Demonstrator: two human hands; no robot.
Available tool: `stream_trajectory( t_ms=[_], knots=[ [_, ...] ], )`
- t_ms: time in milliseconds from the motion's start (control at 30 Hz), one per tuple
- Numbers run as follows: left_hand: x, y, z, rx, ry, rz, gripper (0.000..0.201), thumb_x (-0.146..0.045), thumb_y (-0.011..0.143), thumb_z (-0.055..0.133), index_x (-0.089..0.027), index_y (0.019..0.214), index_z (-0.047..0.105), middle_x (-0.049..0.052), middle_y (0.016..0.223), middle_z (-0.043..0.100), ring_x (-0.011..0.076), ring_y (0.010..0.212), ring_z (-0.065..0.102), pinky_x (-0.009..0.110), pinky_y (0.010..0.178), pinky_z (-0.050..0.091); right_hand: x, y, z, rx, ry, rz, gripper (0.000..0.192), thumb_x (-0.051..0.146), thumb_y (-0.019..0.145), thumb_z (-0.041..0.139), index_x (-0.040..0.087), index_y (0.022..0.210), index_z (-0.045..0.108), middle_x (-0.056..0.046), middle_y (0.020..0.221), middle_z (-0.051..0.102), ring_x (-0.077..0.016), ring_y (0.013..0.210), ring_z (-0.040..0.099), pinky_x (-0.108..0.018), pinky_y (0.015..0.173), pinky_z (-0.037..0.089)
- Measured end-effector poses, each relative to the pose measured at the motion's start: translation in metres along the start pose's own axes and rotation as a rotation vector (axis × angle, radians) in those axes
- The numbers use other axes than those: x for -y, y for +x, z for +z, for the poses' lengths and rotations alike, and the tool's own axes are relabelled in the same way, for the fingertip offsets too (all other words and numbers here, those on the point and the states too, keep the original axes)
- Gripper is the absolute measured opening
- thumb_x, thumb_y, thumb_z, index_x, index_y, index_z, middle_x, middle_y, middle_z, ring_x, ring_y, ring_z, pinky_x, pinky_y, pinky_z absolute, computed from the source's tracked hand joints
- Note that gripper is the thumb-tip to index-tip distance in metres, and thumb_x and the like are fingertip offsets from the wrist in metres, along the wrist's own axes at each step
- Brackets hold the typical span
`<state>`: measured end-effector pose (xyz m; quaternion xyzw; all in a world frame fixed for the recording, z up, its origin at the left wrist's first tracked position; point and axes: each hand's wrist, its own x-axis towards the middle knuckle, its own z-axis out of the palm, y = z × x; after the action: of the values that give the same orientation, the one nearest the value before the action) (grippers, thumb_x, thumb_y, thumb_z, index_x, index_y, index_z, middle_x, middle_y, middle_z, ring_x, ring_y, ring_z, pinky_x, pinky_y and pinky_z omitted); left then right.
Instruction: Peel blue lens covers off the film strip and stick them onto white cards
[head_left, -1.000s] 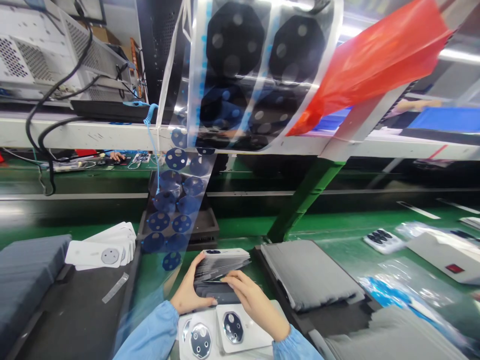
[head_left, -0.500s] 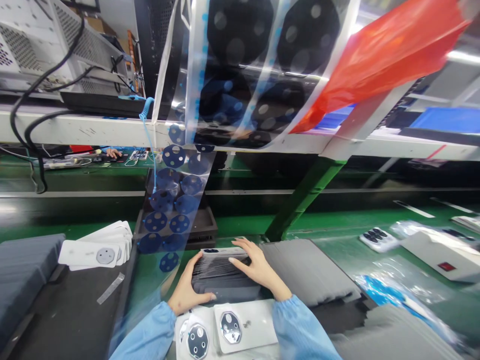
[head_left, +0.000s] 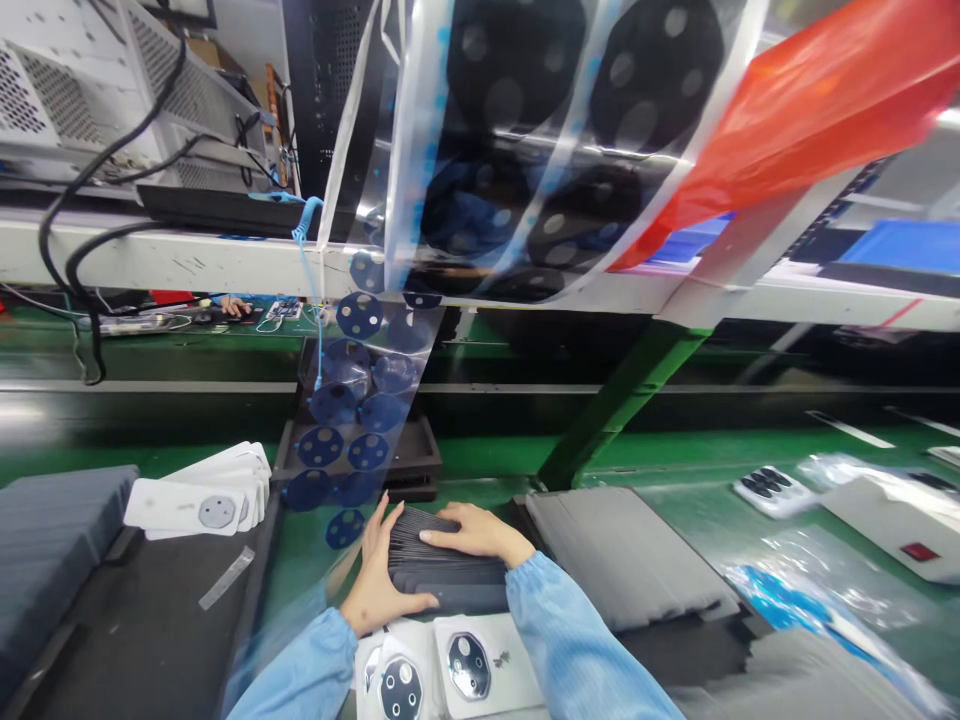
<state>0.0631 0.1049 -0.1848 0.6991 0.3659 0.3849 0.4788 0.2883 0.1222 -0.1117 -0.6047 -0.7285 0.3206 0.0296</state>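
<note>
A stack of thin dark sheets [head_left: 450,582] stands before me, its layered edges slightly fanned. My left hand [head_left: 375,588] wraps round the left side, thumb along the near face and fingers at the far left corner. From the right, my right hand [head_left: 480,535] lies over the top far part, its thumb pressed across the edges and its fingertips partly hidden behind the stack. Just in front of the stack lie white panels [head_left: 519,640] with dark octagonal camera plates [head_left: 469,665]. My right sleeve covers part of them.
Grey layered sheets [head_left: 637,550] lie at right, near plastic wrap [head_left: 832,570] and a white box [head_left: 877,515]. At left are white cards [head_left: 184,502], a dark tray [head_left: 165,610] and a grey-blue stack [head_left: 67,520]. Film with round stickers [head_left: 345,530] hangs close. Another person's hand [head_left: 235,306] is far off.
The white edge with camera cutouts at the stack's far side no longer shows. My right hand has moved left and its fingers curl in more. The view has shifted slightly.
</note>
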Motion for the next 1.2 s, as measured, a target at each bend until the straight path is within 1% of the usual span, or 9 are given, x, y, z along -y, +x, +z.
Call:
stream_trajectory(
  t_ms=[133,233,300,400,533,667,833,1033,1200],
  knots=[
    [0.001,0.001,-0.001,0.060,-0.066,-0.023,0.124,-0.018,0.056,0.092,-0.031,0.156,0.021,0.016,0.165,0.024,0.0399,0.152,0.028,0.061,0.124,0.021,-0.003,-0.015,-0.004,0.076,0.058,-0.066,0.034,0.040,0.095,0.069,0.018,0.120,0.066,-0.008,0.122,0.069,-0.0246,0.106,0.069,-0.047,0.093,0.056],
    [0.001,0.003,-0.003,0.089,-0.099,-0.027,0.126,-0.019,0.055,0.092,-0.032,0.157,0.019,0.015,0.161,0.030,0.0397,0.150,0.031,0.060,0.124,0.022,-0.002,-0.029,-0.002,0.047,0.092,-0.117,0.075,0.046,0.076,0.085,0.023,0.140,0.054,-0.009,0.130,0.068,-0.0269,0.111,0.069,-0.045,0.096,0.056],
    [0.002,0.004,-0.004,0.107,-0.114,-0.026,0.128,-0.021,0.055,0.093,-0.033,0.157,0.017,0.015,0.159,0.032,0.0401,0.149,0.033,0.061,0.124,0.022,0.003,-0.037,0.006,-0.025,0.065,-0.121,0.107,0.048,0.058,0.093,0.023,0.150,0.044,-0.014,0.140,0.062,-0.0346,0.119,0.065,-0.051,0.102,0.051],
    [0.003,0.004,-0.008,0.146,-0.130,-0.014,0.130,-0.027,0.055,0.094,-0.033,0.158,0.015,0.016,0.160,0.030,0.0408,0.149,0.031,0.061,0.124,0.020,0.017,-0.043,0.027,-0.158,-0.011,-0.124,0.125,0.045,0.049,0.093,0.015,0.156,0.035,-0.025,0.150,0.049,-0.0464,0.135,0.049,-0.063,0.112,0.035],
    [0.003,0.004,-0.013,0.226,-0.149,0.009,0.145,-0.040,0.050,0.098,-0.031,0.161,0.006,0.018,0.163,0.025,0.0427,0.152,0.026,0.063,0.124,0.017,0.032,-0.041,0.050,-0.248,-0.066,-0.164,0.122,0.041,0.057,0.087,0.004,0.157,0.029,-0.031,0.157,0.038,-0.0442,0.146,0.035,-0.059,0.120,0.024],
    [0.000,0.005,-0.012,0.271,-0.164,0.030,0.150,-0.051,0.052,0.097,-0.030,0.162,-0.003,0.019,0.170,0.006,0.0415,0.157,0.010,0.061,0.126,0.010,0.031,-0.035,0.054,-0.278,-0.082,-0.192,0.119,0.042,0.060,0.084,0.002,0.157,0.029,-0.031,0.159,0.037,-0.0430,0.145,0.037,-0.058,0.119,0.029],
    [0.000,0.008,-0.006,0.311,-0.185,0.041,0.153,-0.056,0.052,0.095,-0.029,0.162,-0.007,0.020,0.171,0.005,0.0409,0.157,0.009,0.059,0.126,0.013,0.029,-0.029,0.052,-0.297,-0.064,-0.226,0.122,0.042,0.055,0.087,0.004,0.157,0.031,-0.029,0.160,0.037,-0.0434,0.146,0.038,-0.059,0.121,0.027],
    [0.002,0.009,-0.004,0.251,-0.141,0.033,0.135,-0.041,0.060,0.095,-0.032,0.162,0.006,0.017,0.163,0.028,0.0396,0.151,0.029,0.061,0.124,0.017,0.005,-0.068,0.057,-0.452,0.112,-0.163,0.121,0.046,0.056,0.089,0.016,0.159,0.033,-0.020,0.164,0.034,-0.0416,0.152,0.026,-0.061,0.125,0.013],
    [-0.001,0.010,-0.003,0.206,-0.102,0.028,0.123,-0.028,0.063,0.092,-0.033,0.160,0.017,0.013,0.156,0.039,0.0370,0.147,0.036,0.058,0.124,0.020,-0.043,-0.098,0.068,-0.713,0.412,0.040,0.085,0.062,0.091,0.059,0.024,0.160,0.028,-0.013,0.167,0.030,-0.0345,0.155,0.024,-0.060,0.124,0.021]
  ],
)
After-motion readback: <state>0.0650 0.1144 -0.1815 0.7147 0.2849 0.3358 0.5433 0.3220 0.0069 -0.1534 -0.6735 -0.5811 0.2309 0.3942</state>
